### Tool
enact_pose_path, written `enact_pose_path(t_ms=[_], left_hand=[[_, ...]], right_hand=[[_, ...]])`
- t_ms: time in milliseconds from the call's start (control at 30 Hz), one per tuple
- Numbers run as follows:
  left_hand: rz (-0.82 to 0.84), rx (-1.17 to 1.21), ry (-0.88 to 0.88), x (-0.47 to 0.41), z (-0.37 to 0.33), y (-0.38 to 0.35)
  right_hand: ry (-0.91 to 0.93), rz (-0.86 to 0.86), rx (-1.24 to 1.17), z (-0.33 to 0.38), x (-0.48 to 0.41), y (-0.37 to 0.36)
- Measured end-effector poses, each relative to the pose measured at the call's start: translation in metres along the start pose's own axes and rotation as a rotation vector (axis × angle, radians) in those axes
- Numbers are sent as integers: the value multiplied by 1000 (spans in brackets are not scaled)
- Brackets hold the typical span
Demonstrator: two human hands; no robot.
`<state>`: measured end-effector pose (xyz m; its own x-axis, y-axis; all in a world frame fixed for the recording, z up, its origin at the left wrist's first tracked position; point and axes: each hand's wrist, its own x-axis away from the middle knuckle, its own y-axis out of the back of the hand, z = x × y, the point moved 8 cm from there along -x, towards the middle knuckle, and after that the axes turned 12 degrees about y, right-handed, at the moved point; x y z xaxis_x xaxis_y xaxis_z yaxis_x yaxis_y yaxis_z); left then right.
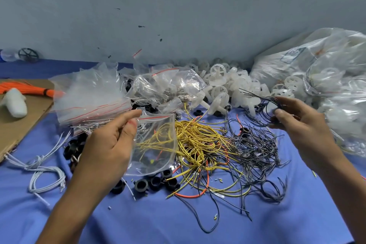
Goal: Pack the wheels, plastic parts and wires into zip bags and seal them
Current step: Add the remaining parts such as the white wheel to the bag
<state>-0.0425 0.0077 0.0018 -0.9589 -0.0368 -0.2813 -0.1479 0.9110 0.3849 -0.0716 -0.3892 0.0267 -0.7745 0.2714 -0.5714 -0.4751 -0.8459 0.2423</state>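
My left hand [111,144] pinches the upper corner of a clear zip bag [156,144] with a red seal strip, held above the table. A yellow wire shows through the bag. My right hand [301,123] pinches a small bunch of black wires [265,103] lifted over the table. Below lie a tangle of yellow wires [198,142], a pile of black wires [255,148] and several black plastic parts [154,182]. White plastic wheels [223,89] are heaped at the back.
A stack of empty zip bags [89,97] lies at the left, filled bags [336,77] are piled at the right. White wires [47,174], an orange wire bundle [25,89] and brown cardboard [19,125] sit at the left on the blue cloth [158,220].
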Motion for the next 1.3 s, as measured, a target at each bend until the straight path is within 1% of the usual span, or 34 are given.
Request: enact_pose_path(t_ms=[100,200,333,400,467,500,567,700,767,800,833,867,933,967,1000,1033,1067,1100,1167,1200,1233,1267,1300], left_hand=[[-21,-56,-5,3,-3,-4],[-19,-71,-10,5,-5,-8],[-4,-66,1,5,-3,-13],[5,-76,2,6,-4,-17],[5,-115,-13,10,-8,-20],[0,-143,-27,13,-11,-21],[-10,-209,-61,18,-17,-23],[37,-315,-124,27,-25,-31],[89,-303,-130,28,-26,-35],[112,-273,-126,28,-25,-35],[126,-255,-125,27,-25,-34],[128,-251,-126,27,-26,-33],[101,-234,-118,22,-23,-28],[68,-224,-102,19,-20,-24],[29,-221,-82,16,-17,-21],[-6,-225,-68,13,-13,-19],[-33,-225,-59,11,-11,-18],[-52,-210,-50,11,-8,-17],[-69,-159,-26,10,-5,-16],[-78,-132,-12,9,-3,-15],[-89,-99,-1,8,-2,-13],[-104,-62,10,6,1,-10],[-115,-27,21,5,3,-8]], right_hand=[[-8,-13,-227,17,6,-7],[-67,12,-396,30,15,-18],[-176,146,-574,45,33,-46],[-240,299,-581,52,48,-70],[-259,487,-491,57,66,-98],[-251,551,-425,59,73,-111],[-260,582,-393,61,81,-133],[-326,597,-644,76,94,-182],[-319,640,-659,82,104,-211],[-287,653,-615,83,108,-224],[-239,637,-522,80,109,-233],[-186,603,-395,78,106,-240],[-61,595,-89,79,95,-245],[80,659,74,86,90,-248],[178,812,245,89,93,-254],[296,960,498,89,97,-256],[404,1041,674,92,100,-253],[471,1052,735,97,100,-249],[584,974,595,122,93,-235],[573,929,491,130,85,-224],[498,842,378,132,70,-211],[408,705,278,126,50,-194],[342,559,230,116,30,-176]])
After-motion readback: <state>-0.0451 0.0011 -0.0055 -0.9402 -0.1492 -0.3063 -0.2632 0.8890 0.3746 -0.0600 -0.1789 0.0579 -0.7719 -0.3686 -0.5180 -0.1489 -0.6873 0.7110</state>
